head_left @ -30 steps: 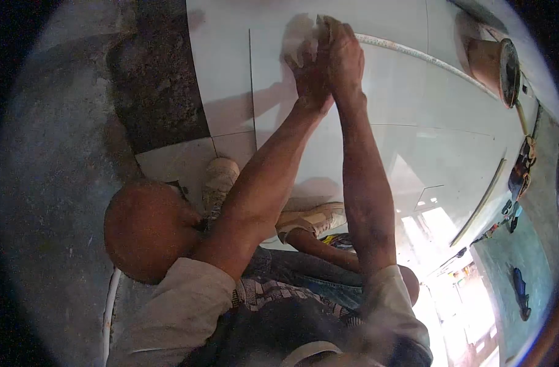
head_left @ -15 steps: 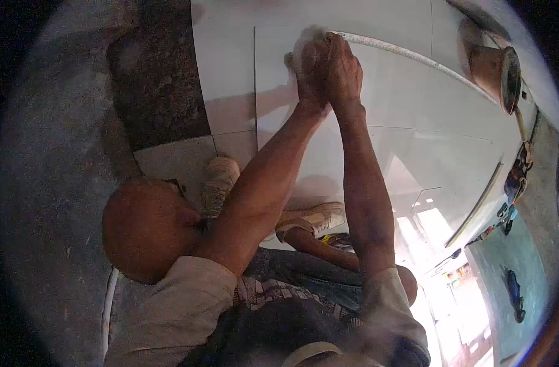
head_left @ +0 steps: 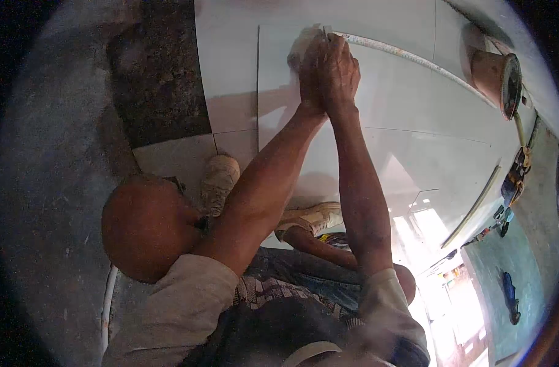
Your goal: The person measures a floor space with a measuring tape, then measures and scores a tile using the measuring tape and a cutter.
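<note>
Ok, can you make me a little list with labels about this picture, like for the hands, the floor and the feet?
Left hand: close beside the right hand
Held: can't tell, too hidden
Nearest: white strip, running toward the bucket
Floor: white tiles, dark patch at left
Feet: two tan shoes

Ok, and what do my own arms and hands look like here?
Your sleeves are short, loose, pale greyish-beige, with no visible markings. Your forearms are bare, no watch or band showing. Your left hand and right hand look ungloved; I can't make out any rings.
</note>
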Demonstrator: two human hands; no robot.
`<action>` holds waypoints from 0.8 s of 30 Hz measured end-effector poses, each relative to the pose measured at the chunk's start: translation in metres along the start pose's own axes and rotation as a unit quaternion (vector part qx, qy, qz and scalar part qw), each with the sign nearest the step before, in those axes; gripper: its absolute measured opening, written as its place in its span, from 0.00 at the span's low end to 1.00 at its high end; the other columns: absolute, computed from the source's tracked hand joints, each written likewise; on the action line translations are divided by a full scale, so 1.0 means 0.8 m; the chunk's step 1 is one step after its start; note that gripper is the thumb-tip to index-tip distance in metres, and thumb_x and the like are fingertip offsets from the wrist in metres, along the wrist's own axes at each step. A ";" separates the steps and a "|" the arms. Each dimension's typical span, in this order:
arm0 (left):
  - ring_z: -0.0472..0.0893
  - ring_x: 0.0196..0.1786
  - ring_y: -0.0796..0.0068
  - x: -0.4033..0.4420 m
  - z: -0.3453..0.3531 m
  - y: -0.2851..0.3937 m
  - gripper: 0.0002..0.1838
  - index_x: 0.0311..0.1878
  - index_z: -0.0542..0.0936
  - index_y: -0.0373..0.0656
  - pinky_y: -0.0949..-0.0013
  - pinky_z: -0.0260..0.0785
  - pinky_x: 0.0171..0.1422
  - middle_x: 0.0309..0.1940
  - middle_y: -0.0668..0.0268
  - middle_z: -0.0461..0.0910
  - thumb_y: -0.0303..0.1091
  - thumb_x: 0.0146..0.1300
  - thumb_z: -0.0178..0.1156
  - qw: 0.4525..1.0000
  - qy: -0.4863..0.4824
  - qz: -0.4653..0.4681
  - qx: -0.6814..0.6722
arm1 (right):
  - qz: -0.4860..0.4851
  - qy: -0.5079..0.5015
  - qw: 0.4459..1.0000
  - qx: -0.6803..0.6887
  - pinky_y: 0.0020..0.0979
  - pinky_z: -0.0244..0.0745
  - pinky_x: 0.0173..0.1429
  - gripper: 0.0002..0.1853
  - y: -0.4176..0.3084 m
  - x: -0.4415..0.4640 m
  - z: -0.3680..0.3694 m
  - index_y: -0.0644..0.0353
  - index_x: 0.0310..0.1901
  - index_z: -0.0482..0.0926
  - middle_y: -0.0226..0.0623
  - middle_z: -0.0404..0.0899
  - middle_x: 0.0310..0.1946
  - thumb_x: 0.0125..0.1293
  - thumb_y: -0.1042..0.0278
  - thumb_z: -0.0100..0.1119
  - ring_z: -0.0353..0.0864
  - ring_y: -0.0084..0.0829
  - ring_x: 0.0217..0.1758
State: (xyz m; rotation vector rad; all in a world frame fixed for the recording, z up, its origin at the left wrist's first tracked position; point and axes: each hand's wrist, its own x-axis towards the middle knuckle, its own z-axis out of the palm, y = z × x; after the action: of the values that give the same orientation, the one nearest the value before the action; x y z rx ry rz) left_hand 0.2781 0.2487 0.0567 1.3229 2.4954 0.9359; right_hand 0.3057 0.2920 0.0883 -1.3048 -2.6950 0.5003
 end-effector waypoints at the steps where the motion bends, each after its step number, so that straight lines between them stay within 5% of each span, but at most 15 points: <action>1: 0.71 0.70 0.57 0.003 -0.003 0.003 0.24 0.66 0.75 0.43 0.50 0.62 0.73 0.66 0.54 0.74 0.47 0.74 0.53 1.000 0.007 0.006 0.016 | 0.007 0.012 1.000 0.005 0.50 0.79 0.51 0.23 -0.004 -0.002 0.002 0.59 0.58 0.70 0.48 0.82 0.48 0.69 0.59 0.66 0.85 0.52 0.48; 5: 0.73 0.68 0.56 0.010 0.001 0.005 0.22 0.63 0.78 0.41 0.49 0.64 0.71 0.64 0.52 0.75 0.45 0.74 0.53 0.996 0.058 0.033 0.062 | 0.071 -0.005 0.997 -0.007 0.51 0.80 0.49 0.30 -0.029 -0.005 0.003 0.58 0.59 0.69 0.50 0.81 0.47 0.62 0.54 0.73 0.86 0.54 0.45; 9: 0.59 0.80 0.49 -0.005 0.034 -0.011 0.28 0.70 0.76 0.43 0.42 0.49 0.81 0.77 0.51 0.64 0.46 0.72 0.54 0.980 0.154 0.078 0.100 | 0.058 0.012 0.998 -0.035 0.53 0.81 0.45 0.34 -0.023 -0.008 0.009 0.57 0.59 0.68 0.50 0.80 0.45 0.59 0.50 0.75 0.86 0.56 0.44; 12: 0.58 0.80 0.48 -0.008 0.021 -0.010 0.30 0.74 0.72 0.45 0.40 0.48 0.81 0.78 0.53 0.62 0.48 0.72 0.53 0.992 -0.116 0.003 0.043 | 0.079 -0.002 0.997 -0.005 0.54 0.81 0.43 0.34 -0.028 -0.011 0.012 0.58 0.59 0.68 0.50 0.80 0.45 0.59 0.49 0.75 0.86 0.58 0.43; 13: 0.60 0.79 0.53 -0.013 0.026 -0.015 0.31 0.75 0.67 0.45 0.46 0.49 0.82 0.77 0.56 0.63 0.49 0.75 0.52 0.995 -0.089 0.005 -0.036 | 0.086 -0.007 0.996 -0.006 0.53 0.81 0.44 0.32 -0.030 -0.010 0.011 0.58 0.59 0.67 0.51 0.80 0.46 0.62 0.51 0.73 0.86 0.58 0.42; 20: 0.60 0.78 0.55 -0.019 0.032 -0.023 0.30 0.75 0.68 0.46 0.44 0.49 0.80 0.76 0.57 0.63 0.49 0.75 0.53 0.895 -0.097 -0.100 -0.423 | 0.044 0.011 0.999 0.021 0.52 0.82 0.44 0.19 -0.024 0.001 0.010 0.59 0.59 0.65 0.55 0.83 0.45 0.77 0.57 0.55 0.87 0.59 0.41; 24: 0.60 0.78 0.56 -0.018 0.033 -0.026 0.30 0.75 0.68 0.47 0.43 0.48 0.80 0.76 0.58 0.64 0.49 0.75 0.54 0.880 -0.093 -0.112 -0.453 | 0.042 0.002 0.998 0.041 0.52 0.82 0.45 0.19 -0.024 -0.004 0.004 0.60 0.60 0.65 0.55 0.85 0.44 0.78 0.57 0.53 0.87 0.59 0.42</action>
State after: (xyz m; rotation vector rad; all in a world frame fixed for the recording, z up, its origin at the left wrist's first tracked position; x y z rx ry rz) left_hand 0.2833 0.2404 0.0211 0.7319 1.6173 1.5354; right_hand 0.2922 0.2776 0.0918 -1.3995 -2.5967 0.6094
